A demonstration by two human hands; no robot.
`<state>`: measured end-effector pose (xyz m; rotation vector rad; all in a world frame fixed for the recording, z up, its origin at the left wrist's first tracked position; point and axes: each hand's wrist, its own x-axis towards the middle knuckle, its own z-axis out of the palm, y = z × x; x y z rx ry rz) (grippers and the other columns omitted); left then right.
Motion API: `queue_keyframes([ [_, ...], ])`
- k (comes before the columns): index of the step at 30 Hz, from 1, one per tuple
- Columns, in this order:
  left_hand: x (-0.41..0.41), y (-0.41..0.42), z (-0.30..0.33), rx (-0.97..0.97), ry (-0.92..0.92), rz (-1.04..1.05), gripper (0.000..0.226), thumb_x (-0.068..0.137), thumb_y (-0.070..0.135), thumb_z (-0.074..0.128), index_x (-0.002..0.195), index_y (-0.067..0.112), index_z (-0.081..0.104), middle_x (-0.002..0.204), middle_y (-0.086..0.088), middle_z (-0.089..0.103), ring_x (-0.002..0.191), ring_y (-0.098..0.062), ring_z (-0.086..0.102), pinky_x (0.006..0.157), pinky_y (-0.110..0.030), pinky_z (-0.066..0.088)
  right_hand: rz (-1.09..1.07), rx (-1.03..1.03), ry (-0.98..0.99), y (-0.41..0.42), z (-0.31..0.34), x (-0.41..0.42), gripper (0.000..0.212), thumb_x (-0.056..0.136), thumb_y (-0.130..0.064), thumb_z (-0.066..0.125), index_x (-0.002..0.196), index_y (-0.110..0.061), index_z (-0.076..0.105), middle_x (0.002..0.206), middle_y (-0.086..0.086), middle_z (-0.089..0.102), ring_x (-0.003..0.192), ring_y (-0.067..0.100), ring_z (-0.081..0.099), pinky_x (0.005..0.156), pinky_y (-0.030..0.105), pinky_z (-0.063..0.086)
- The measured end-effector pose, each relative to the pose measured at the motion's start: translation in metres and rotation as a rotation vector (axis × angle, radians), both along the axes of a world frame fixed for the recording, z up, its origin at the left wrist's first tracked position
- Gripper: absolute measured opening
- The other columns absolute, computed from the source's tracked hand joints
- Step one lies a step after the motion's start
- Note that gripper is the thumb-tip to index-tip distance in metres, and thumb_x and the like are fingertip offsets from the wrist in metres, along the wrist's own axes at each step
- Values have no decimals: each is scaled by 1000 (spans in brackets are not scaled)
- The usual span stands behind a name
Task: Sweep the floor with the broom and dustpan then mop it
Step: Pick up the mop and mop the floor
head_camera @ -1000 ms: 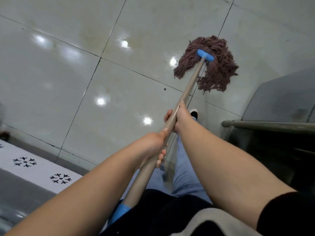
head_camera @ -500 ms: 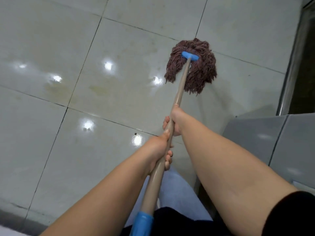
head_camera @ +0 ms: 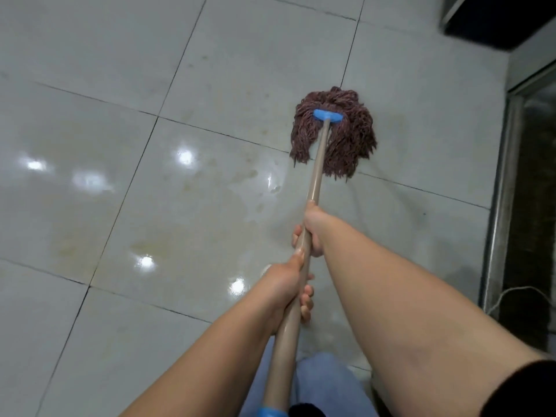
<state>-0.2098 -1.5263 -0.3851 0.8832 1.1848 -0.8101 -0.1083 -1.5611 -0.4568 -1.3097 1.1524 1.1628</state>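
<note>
— Where's your room to move?

— Ahead and to the left of your hands the glossy pale grey tiled floor point(head_camera: 90, 311) runs open to the picture's edges. To the right of your right hand point(head_camera: 311, 233) it ends at an upright metal frame strip point(head_camera: 499, 200) with a dark opening behind it, and a thin white cord point(head_camera: 511, 291) curls on the floor at the foot of that strip. Far ahead and right, a dark box-like edge point(head_camera: 496, 22) sits in the corner.

— And the mop?

— One mop: a maroon string mop head point(head_camera: 334, 136) with a blue plastic clamp point(head_camera: 328, 115), lying spread on the floor straight beyond your right hand, over a crossing of tile joints. Its beige round pole point(head_camera: 316, 176) slants back towards you, with a blue sleeve point(head_camera: 270, 412) at the near end.

— My hands?

— Two, both wrapped round the pole. Your right hand grips it further out; your left hand point(head_camera: 285, 284) grips just behind it, fingers curled underneath.

— The floor itself?

— Wet sheen and several bright light reflections left of your hands, with yellowish stains across the tiles there. Dark grout lines run diagonally. Your blue trouser leg point(head_camera: 325, 383) shows below your arms.
</note>
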Motion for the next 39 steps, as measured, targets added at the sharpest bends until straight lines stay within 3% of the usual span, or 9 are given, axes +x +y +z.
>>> queue_keyframes([
  [5,94,7,9,-37,14,-13,52,92,57,38,80,7,46,36,2,41,24,-6,34,32,-9,32,0,-17,12,6,10,94,52,93,-60,33,72,-13,38,45,1,35,15,9,30,32,12,39],
  [8,136,16,9,20,28,-49,54,89,61,38,80,8,48,35,3,41,25,-7,34,34,-9,32,33,-1,20,14,6,136,52,93,-60,30,73,-13,37,41,1,36,26,11,33,33,11,38],
  [15,239,20,-6,69,22,-3,50,94,54,34,77,9,47,32,4,39,22,-6,31,34,-6,29,89,-17,11,24,-7,241,51,93,-59,31,75,-12,37,59,3,41,43,13,37,33,14,41],
  [20,275,13,-9,94,56,21,50,94,52,37,75,8,47,50,-2,38,22,-8,30,37,-6,28,167,-45,-16,22,-14,276,47,95,-55,31,74,-13,33,60,3,39,42,13,34,36,13,41],
  [25,265,14,-3,92,47,24,50,93,53,38,73,9,46,50,-2,37,23,-8,30,38,-7,26,227,-66,-24,24,-12,268,50,95,-56,28,75,-11,35,56,3,41,41,15,37,35,12,38],
  [28,242,15,5,50,29,72,51,93,55,37,72,9,46,38,1,39,23,-7,30,36,-5,27,268,-68,-49,26,-3,246,49,97,-53,28,74,-11,33,58,4,40,42,15,37,33,14,41],
  [31,195,20,14,26,15,95,52,92,58,36,73,10,46,31,4,38,23,-6,31,34,-6,28,312,-65,-35,33,8,202,49,97,-54,29,73,-10,33,57,5,40,43,16,38,32,16,42],
  [39,30,34,39,33,66,190,54,88,63,40,82,9,49,36,3,40,26,-6,34,33,-8,30,445,-46,58,57,27,41,52,95,-56,32,74,-9,37,59,6,43,46,16,42,33,16,39],
])
